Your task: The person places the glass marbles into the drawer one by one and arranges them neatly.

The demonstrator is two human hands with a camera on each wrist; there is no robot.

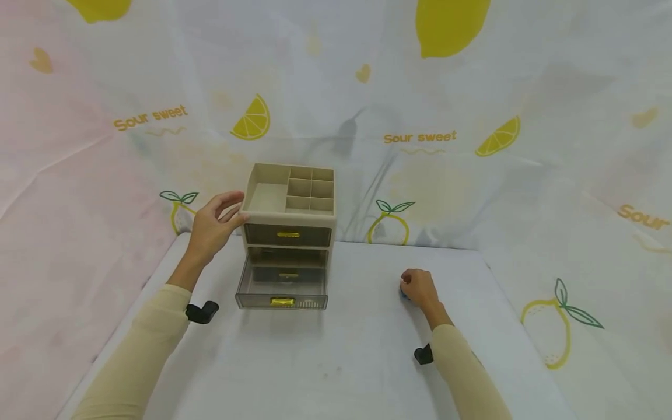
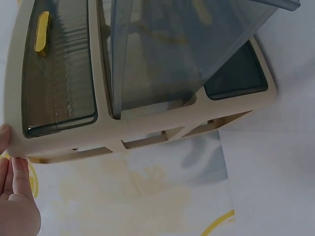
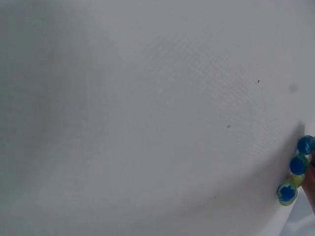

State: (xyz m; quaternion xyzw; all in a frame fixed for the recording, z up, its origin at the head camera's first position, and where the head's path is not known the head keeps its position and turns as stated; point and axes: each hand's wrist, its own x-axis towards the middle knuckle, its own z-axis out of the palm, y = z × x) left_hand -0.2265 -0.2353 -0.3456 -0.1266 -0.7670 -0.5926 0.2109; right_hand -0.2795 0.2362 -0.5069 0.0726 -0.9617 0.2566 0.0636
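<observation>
A beige desktop organizer point(image 1: 289, 218) with dark see-through drawers stands on the table. Its middle drawer point(image 1: 282, 301) is pulled out, while the top drawer point(image 2: 59, 73) and the bottom drawer point(image 2: 236, 73) are in. My left hand point(image 1: 212, 227) holds the organizer's upper left front corner, thumb at the front and fingers along the side. Off to the right, my right hand point(image 1: 420, 286) is low over the table, fingers curled round a row of blue and yellowish round beads point(image 3: 299, 164). Most of that hand is outside the right wrist view.
The organizer's top has a large compartment point(image 1: 269, 198) and several small ones. A white cloth covers the table point(image 1: 357, 361), and a lemon-print backdrop point(image 1: 315, 76) rises behind and at both sides. A black wrist mount point(image 1: 202, 312) juts out by each sleeve.
</observation>
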